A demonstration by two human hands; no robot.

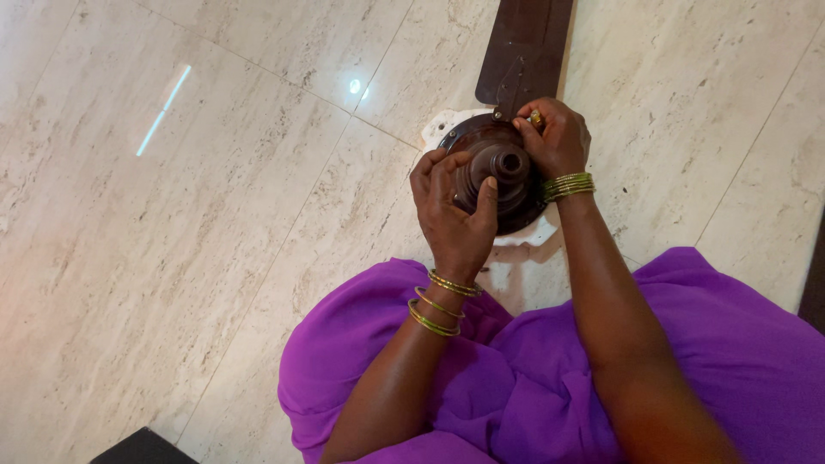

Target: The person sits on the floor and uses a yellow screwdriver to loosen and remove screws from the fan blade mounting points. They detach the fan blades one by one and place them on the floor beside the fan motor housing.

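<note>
A dark brown ceiling fan motor (pixel 503 167) lies on the tiled floor in front of me, with one brown blade (pixel 526 47) reaching away toward the top edge. My left hand (pixel 454 210) grips the motor's ribbed centre hub from the near left side, thumb on the hub. My right hand (pixel 557 137) rests on the motor's far right rim where the blade joins, fingers curled over a small brass-coloured part. Both wrists carry gold and green bangles.
A white cloth or paper (pixel 524 239) lies under the motor. My purple garment (pixel 533 369) fills the lower right. A dark object (pixel 142 448) sits at the bottom left edge, and a dark strip (pixel 814 275) runs along the right edge of the cream marble floor (pixel 172 258).
</note>
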